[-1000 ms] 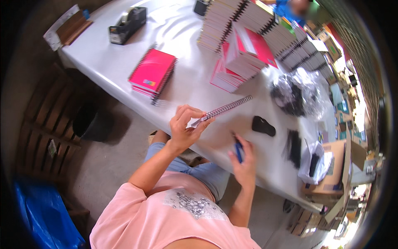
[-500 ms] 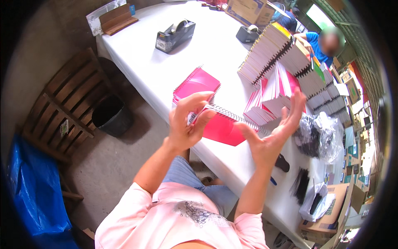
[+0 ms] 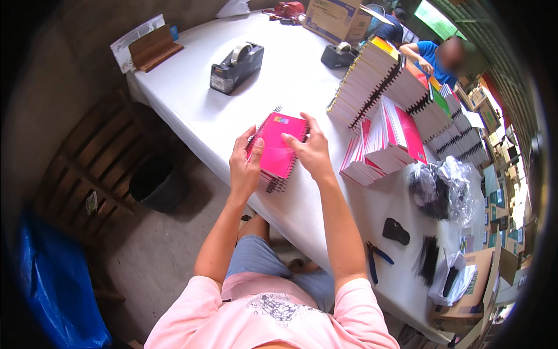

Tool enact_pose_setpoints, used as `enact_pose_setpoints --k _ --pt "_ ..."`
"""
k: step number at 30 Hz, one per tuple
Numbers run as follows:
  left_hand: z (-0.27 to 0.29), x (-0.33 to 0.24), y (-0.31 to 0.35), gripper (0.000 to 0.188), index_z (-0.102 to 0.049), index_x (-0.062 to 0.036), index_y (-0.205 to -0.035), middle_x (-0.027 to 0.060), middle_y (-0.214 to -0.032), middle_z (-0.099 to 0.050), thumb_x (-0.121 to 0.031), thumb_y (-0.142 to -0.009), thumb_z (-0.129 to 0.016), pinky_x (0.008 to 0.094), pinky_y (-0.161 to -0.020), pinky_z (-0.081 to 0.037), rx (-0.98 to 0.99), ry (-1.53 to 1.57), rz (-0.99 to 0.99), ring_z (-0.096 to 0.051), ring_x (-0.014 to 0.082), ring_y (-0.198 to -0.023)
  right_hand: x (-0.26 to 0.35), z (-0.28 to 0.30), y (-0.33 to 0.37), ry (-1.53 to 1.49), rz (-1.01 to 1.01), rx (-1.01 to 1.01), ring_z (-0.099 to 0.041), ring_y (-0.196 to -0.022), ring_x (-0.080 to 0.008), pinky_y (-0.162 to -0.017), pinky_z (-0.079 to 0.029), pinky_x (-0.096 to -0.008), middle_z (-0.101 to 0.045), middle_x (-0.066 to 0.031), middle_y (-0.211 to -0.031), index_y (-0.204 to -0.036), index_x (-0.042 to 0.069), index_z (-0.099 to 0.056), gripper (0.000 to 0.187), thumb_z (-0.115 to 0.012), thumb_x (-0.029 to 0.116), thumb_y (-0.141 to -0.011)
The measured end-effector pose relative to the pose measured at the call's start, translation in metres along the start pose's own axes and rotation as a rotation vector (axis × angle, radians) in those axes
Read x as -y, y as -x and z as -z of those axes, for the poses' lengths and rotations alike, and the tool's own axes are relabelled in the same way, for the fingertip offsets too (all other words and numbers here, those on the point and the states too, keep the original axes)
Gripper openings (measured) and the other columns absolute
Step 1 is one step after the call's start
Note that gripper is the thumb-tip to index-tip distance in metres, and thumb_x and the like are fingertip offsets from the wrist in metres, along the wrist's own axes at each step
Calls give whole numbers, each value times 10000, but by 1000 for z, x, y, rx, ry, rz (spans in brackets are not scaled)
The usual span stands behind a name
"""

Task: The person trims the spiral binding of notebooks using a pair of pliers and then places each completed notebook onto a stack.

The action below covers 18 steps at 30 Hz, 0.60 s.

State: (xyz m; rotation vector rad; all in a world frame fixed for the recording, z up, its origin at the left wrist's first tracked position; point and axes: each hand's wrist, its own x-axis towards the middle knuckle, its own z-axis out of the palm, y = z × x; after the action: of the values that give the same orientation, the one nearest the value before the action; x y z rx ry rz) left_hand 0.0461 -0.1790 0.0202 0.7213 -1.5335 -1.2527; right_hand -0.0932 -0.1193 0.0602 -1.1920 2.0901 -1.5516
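Note:
A pink spiral notebook (image 3: 278,152) lies between my two hands near the table's left edge, its pink cover facing up. My left hand (image 3: 245,168) grips its left side, with the thumb on the cover. On the opposite side my right hand (image 3: 312,150) holds the spiral edge, its thumb also pressing the cover. Loose coil ends stick out above and below the notebook. At least one more notebook seems to lie beneath it, mostly hidden.
White-covered table (image 3: 192,116) carries a black tape dispenser (image 3: 236,68), more pink notebooks (image 3: 386,136), tall notebook stacks (image 3: 369,81), blue-handled pliers (image 3: 375,259), a black object (image 3: 396,231) and a clear plastic bag (image 3: 459,192). A person in blue (image 3: 436,61) works across the table.
The notebook that my left hand held up, coil showing, is now down flat over the other one. My right hand has come from open in the air to grip its right side.

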Motion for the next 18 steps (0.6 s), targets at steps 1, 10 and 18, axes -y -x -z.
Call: enact_pose_setpoints --k 1,10,18 --pt "-2 5 2 467 -532 -11 -1222 159 -1206 -550 -356 -908 -538 358 -971 -385 11 3 8 -521 265 -1129 2 1 3 214 -4 8 -596 -937 -304 -842 -489 -371 -565 -186 -1067 -1284 23 -445 689 -766 236 -714" --pt "-5 12 -5 202 -670 -38 -1005 111 -1058 -609 -101 -814 -654 285 -865 -474 -63 -119 -100 -599 200 -968 58 71 39 635 476 -339 -417 -992 -239 -873 -385 -367 -427 -55 -1225 -1224 192 -566 564 -772 262 -703" --pt "-9 -21 -4 359 -608 -45 -1116 165 -1171 -539 -246 -827 -679 442 -998 -341 -221 -447 -305 -450 347 -1168 13 270 20 145 -460 -410 -474 -1136 -267 -844 -407 -473 -516 -143 -1261 -1267 92 -513 719 -681 550 -739"
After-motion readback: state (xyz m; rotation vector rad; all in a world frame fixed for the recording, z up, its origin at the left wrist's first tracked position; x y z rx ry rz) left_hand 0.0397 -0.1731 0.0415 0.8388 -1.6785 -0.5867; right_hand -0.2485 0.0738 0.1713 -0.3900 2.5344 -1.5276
